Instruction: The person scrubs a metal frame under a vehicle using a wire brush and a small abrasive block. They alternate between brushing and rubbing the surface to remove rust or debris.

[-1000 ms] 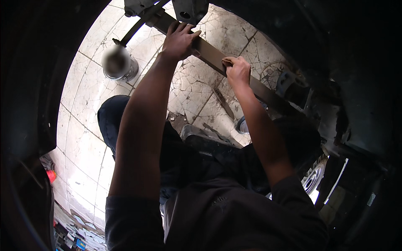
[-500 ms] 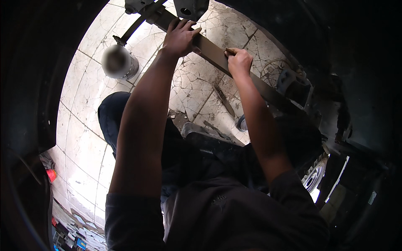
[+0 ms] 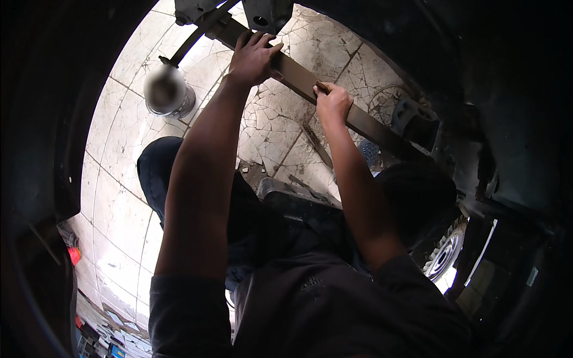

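Note:
A long flat brown metal bar (image 3: 298, 73) runs slantwise from the upper left toward the right. My left hand (image 3: 253, 59) grips its upper part, fingers spread over the far edge and the thumb by the near edge. Farther down the bar, my right hand (image 3: 334, 106) is closed in a pinch on a small brown folded piece (image 3: 323, 89), perhaps sandpaper, which lies against the bar's face. The fingers hide most of that piece.
Metal brackets (image 3: 267, 15) hang at the top by the bar's upper end. A round can (image 3: 170, 95) stands on the cracked tile floor (image 3: 122, 158) to the left. Dark bodywork surrounds me, and a toothed wheel (image 3: 446, 255) shows at lower right. A thin strip (image 3: 316, 145) lies on the floor.
My right hand has slid a little nearer to me and to the left with the brown piece. My left hand keeps its hold on the bar. The whole view has shifted slightly.

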Demonstrator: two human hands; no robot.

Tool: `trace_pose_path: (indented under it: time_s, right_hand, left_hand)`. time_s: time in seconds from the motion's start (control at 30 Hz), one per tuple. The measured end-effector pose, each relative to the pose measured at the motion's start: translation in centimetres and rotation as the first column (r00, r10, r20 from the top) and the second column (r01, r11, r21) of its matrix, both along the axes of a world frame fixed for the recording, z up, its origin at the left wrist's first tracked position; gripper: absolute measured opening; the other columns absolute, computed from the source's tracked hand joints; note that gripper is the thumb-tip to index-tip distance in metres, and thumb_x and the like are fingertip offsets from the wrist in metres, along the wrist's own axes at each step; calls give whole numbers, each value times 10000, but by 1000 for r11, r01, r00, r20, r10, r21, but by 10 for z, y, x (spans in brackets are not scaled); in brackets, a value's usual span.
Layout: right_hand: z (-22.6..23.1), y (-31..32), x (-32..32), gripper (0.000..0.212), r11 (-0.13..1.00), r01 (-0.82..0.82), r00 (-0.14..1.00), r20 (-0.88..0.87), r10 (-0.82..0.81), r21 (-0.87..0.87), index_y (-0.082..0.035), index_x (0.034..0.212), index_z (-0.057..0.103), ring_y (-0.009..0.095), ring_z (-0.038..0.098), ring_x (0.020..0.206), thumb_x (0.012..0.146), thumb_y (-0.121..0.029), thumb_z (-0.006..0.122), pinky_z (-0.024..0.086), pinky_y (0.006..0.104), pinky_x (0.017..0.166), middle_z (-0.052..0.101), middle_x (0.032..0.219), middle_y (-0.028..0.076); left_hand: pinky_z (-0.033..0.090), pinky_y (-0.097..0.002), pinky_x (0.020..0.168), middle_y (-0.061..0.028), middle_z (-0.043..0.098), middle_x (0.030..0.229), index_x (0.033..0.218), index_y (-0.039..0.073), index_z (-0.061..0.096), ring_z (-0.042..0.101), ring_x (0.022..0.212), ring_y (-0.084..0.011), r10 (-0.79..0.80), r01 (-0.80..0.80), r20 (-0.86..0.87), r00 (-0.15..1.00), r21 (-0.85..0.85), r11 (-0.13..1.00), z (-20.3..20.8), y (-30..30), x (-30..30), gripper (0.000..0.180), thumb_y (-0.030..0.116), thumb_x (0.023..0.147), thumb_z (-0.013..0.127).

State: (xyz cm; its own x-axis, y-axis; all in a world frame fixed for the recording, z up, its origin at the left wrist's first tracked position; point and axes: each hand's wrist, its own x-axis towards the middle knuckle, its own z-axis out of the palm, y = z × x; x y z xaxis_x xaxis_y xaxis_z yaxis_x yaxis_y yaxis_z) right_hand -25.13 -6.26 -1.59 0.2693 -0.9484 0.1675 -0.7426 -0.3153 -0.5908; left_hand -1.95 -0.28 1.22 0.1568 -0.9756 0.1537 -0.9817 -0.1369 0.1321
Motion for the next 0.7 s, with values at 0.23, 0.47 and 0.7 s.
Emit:
trace_pose_path:
  time_s: [0.23,0.47,0.7]
  right_hand:
    - [5,-23,17,171,991,82,996,-23,-80,105,-90,959,831,369,726,880,837,-211,835,541,433,837,762,890,189]
    - [-1,-7,12,185,986,109,993,-56,-102,127,-124,978,836,338,735,876,839,-246,842,539,420,841,772,900,156]
    - [2,-18,15,132,995,45,999,4,-45,94,-123,937,841,354,723,909,833,-203,831,547,427,840,759,901,185]
  left_hand:
    - [217,-547,1234,-3,496,1551,1487,282,564,430,1457,-249,-4,4,14,1000,10,1000,-5,1,2,915,572,672,863]
    - [219,-525,1241,7,498,1546,1486,287,565,442,1442,-235,10,-11,24,1000,42,999,0,2,-1,921,600,671,856]
    - [229,-525,1233,10,496,1546,1468,278,582,444,1437,-231,-4,4,6,1000,26,1000,0,-2,-1,896,590,674,857]
